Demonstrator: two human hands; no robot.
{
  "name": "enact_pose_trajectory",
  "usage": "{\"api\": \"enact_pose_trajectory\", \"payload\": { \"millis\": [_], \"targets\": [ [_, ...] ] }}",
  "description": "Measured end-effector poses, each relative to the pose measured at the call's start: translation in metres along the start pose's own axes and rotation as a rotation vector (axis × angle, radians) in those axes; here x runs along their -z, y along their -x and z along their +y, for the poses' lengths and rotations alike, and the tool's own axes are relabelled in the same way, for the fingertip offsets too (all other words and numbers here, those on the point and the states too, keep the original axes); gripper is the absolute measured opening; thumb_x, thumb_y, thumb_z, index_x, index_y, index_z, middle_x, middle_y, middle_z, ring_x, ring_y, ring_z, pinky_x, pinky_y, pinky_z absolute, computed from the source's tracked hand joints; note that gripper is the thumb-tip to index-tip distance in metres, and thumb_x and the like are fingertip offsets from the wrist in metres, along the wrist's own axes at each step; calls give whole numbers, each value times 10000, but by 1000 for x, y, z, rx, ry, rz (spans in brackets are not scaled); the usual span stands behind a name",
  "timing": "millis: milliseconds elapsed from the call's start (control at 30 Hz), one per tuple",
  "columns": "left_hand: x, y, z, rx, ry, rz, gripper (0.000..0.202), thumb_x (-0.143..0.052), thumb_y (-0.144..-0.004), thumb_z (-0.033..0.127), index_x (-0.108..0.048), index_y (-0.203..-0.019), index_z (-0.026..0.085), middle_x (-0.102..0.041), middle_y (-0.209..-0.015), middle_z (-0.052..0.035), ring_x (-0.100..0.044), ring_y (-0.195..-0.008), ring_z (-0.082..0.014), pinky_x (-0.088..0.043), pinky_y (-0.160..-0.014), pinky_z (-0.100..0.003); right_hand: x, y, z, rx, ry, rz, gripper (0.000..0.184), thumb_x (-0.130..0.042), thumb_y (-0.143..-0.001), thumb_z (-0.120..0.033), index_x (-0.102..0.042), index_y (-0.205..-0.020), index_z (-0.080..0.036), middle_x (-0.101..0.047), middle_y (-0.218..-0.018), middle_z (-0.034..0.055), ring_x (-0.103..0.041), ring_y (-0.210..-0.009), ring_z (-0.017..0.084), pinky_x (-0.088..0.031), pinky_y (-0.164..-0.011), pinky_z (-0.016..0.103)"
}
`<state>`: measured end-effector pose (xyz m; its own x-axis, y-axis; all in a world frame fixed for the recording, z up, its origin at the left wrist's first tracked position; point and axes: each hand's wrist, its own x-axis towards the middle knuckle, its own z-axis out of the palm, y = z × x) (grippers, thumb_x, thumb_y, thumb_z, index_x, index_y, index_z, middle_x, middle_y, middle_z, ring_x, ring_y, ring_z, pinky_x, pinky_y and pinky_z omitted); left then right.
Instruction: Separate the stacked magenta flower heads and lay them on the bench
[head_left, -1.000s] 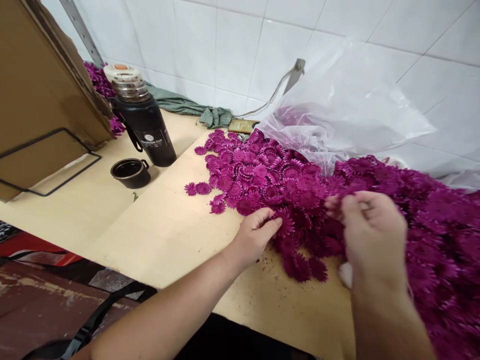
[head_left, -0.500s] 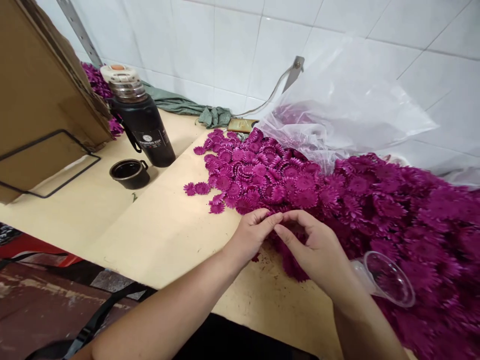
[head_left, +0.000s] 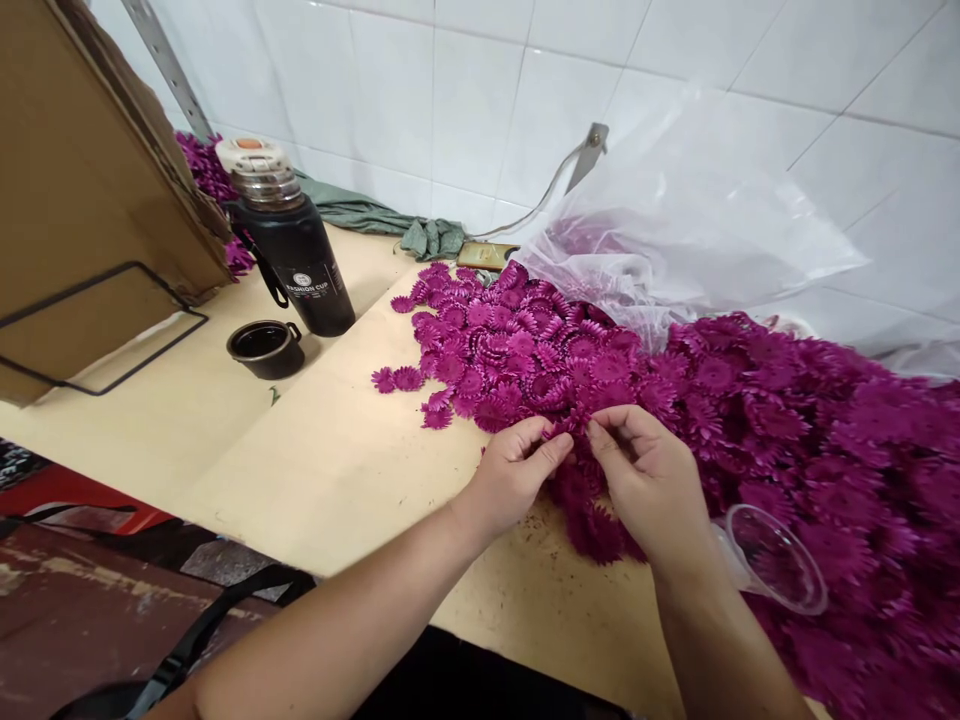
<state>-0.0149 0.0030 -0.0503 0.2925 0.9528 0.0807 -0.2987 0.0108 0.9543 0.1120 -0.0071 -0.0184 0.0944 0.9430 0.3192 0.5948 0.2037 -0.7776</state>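
A big heap of magenta artificial flower heads (head_left: 750,420) covers the right half of the pale wooden table (head_left: 315,460). My left hand (head_left: 514,475) and my right hand (head_left: 652,480) meet at the heap's near edge, fingers curled and pinching a flower head (head_left: 574,425) between them. A clear plastic cup (head_left: 772,555) lies on its side just right of my right wrist, on the flowers.
A black thermos (head_left: 292,245) and its black cup lid (head_left: 264,347) stand at the back left beside a leaning cardboard sheet (head_left: 82,200) in a wire frame. A clear plastic bag (head_left: 675,230) lies against the tiled wall. A green cloth (head_left: 397,225) lies behind.
My right hand came down from the heap on the right to meet my left hand, uncovering the plastic cup. Both now pinch a flower slightly higher than half a second ago.
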Motion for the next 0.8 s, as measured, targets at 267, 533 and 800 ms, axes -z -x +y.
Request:
{"api": "enact_pose_trajectory", "payload": {
  "millis": [267, 533, 800],
  "targets": [
    [2, 2, 3, -10, 32, 63, 253, -538, -786, 348, -447, -618, 182, -396, -596, 48, -352, -576, -91, -313, -575, -241, 18, -19, 16, -143, -275, 338, 128, -633, -734, -313, -563, -722, -207, -539, -635, -29, -534, -581, 128, -461, -556, 263],
    [1, 1, -9, -41, -208, 153, 419, -543, -670, 83, -497, -1081, 148, -547, -992, -87, -541, -895, -204, -458, -793, -355, 19, -2, 7, -119, -240, 131, 152, -664, -746, -308, -583, -830, -210, -601, -715, 6, -577, -613, 143, -495, -567, 277],
    [5, 0, -2, -226, -456, 225, 108, -522, -828, 233, -555, -742, 176, -561, -829, -46, -551, -819, -180, -458, -782, -341, 2, 11, 5, -111, -198, 84, 240, -644, -728, -300, -578, -933, -195, -594, -795, 22, -579, -708, 153, -513, -648, 291]
  ]
}}
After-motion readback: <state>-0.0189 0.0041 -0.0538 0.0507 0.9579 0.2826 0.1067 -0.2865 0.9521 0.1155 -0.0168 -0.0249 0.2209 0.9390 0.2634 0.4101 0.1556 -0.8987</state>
